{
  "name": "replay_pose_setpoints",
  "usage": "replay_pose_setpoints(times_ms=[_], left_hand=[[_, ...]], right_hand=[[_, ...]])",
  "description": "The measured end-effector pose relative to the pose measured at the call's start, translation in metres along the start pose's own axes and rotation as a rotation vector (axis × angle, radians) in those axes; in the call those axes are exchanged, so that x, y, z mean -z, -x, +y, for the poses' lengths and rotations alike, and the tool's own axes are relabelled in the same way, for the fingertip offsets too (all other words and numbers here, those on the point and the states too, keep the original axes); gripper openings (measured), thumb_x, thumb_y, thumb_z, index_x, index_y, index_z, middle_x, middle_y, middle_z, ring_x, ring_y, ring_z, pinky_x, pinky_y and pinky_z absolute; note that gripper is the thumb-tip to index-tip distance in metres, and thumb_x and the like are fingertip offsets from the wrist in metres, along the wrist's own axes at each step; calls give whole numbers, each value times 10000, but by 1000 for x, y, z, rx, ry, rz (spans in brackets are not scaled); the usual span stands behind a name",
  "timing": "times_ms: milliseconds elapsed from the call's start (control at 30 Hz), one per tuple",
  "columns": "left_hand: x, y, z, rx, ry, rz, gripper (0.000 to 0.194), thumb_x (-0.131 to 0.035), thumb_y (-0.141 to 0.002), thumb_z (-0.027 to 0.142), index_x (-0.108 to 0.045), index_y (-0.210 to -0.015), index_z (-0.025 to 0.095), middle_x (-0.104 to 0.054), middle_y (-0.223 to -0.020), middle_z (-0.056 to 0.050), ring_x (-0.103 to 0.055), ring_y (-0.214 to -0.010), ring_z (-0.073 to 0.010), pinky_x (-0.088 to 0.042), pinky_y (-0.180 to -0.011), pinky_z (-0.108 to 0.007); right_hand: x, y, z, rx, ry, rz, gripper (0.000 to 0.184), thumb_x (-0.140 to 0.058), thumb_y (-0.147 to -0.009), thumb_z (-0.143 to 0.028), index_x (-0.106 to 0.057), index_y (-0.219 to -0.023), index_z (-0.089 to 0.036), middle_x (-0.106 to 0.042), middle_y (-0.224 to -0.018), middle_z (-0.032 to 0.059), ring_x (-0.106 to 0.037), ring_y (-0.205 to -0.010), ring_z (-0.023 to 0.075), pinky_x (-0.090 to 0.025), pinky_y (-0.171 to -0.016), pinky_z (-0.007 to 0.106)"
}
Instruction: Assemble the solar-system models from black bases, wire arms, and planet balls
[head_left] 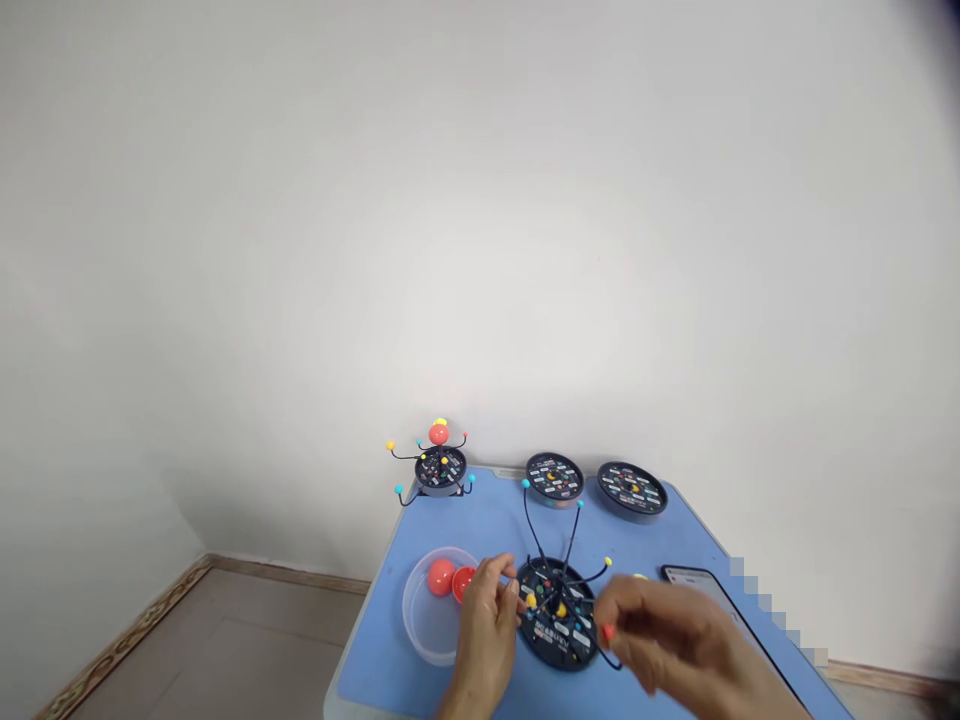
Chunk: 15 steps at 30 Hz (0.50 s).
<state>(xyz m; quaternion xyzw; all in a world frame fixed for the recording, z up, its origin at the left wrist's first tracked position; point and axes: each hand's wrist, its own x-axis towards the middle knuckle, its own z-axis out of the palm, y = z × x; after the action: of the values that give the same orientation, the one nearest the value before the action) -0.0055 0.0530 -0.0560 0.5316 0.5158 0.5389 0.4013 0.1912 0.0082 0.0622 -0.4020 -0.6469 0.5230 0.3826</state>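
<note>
A round black solar-system model base point(551, 648) sits on the table, with several thin curved black rods rising from its centre. Small blue, yellow and orange balls tip these rods. Between the thumb and fingers of my right hand point(675, 640), a small red ball point(608, 632) is pinched beside the end of a rod at the base's right. My left hand point(487, 630) is at the base's left edge, fingers curved and thumb apart from the index finger. Whether its fingertips touch the rim or a rod, I cannot tell.
A clear round plastic bowl point(420, 640) on the left contains a red ball point(441, 576) and a red half-shell point(463, 582). At the back stand an assembled model point(441, 470) and two black discs point(554, 477) point(632, 490). A phone point(705, 580) lies right on the blue table point(480, 520).
</note>
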Motion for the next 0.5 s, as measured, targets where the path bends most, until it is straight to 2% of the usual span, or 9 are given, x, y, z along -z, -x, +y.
replay_pose_setpoints(times_ms=[100, 233, 333, 500], left_hand=[[-12, -9, 1, 86, 129, -10, 502, -599, -788, 567, -664, -1042, 139, -685, -793, -57, -638, -662, -201, -515, -646, -345], [-19, -19, -1, 132, 212, -20, 396, -656, -717, 453, -682, -946, 132, -675, -766, -38, -633, -613, -178, -488, -608, -319], [-21, -24, -5, 130, 238, -23, 330, -664, -675, 383, -701, -887, 133, -665, -739, -28, -628, -613, -169, -477, -586, -299], [-26, -29, -12, 138, 257, -8, 290, -651, -647, 318, -714, -860, 130, -634, -644, 0, -594, -576, -152, -448, -553, -278]], right_hand=[[24, -46, -6, -18, 189, -101, 166, -663, -803, -337, -693, -750, -183, -529, -589, -23, -434, -545, 121, -344, -503, 245], [36, -100, 16, -43, 352, -213, 92, -604, -721, -211, -682, -709, -164, -526, -550, -42, -453, -496, 103, -375, -480, 226], [37, -121, 35, -58, 375, -281, 125, -566, -652, -164, -686, -686, -156, -559, -548, -41, -465, -462, 91, -368, -452, 214], [33, -136, 50, -67, 364, -328, 159, -566, -614, -151, -710, -679, -158, -573, -526, -44, -461, -452, 87, -366, -441, 205]])
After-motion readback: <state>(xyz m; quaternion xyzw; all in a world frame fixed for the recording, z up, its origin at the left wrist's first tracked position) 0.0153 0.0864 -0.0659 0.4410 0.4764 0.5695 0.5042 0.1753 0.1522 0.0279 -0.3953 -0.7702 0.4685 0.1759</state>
